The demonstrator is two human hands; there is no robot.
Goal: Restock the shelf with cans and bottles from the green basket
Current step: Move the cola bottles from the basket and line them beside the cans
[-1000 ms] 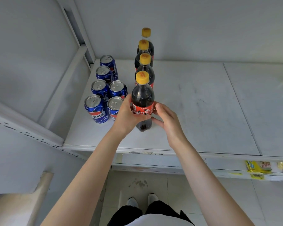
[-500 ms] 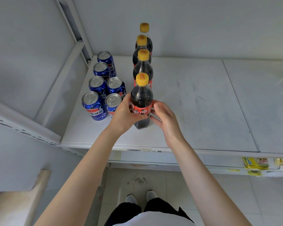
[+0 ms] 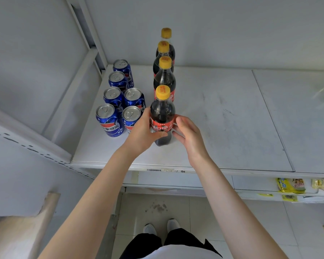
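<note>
A row of several dark cola bottles with yellow caps runs from the back wall toward me on the white shelf (image 3: 223,118). My left hand (image 3: 144,131) grips the front cola bottle (image 3: 162,113), thumb curled across its red label. The bottle stands upright on the shelf. My right hand (image 3: 187,133) is at the bottle's right side, fingers loosely curved, fingertips at or just off its lower part. Several blue cola cans (image 3: 120,101) stand in two rows to the bottle's left. The green basket is out of view.
A shelf upright (image 3: 86,28) and a slanted side rail close off the left. Bare shelf surface stretches to the right of the bottles. Yellow packets (image 3: 290,186) lie on a lower shelf at right. A beige board (image 3: 22,230) leans at bottom left.
The front bottle stays at the head of the row with my left hand round it. My right hand's fingers have eased back slightly from its lower side.
</note>
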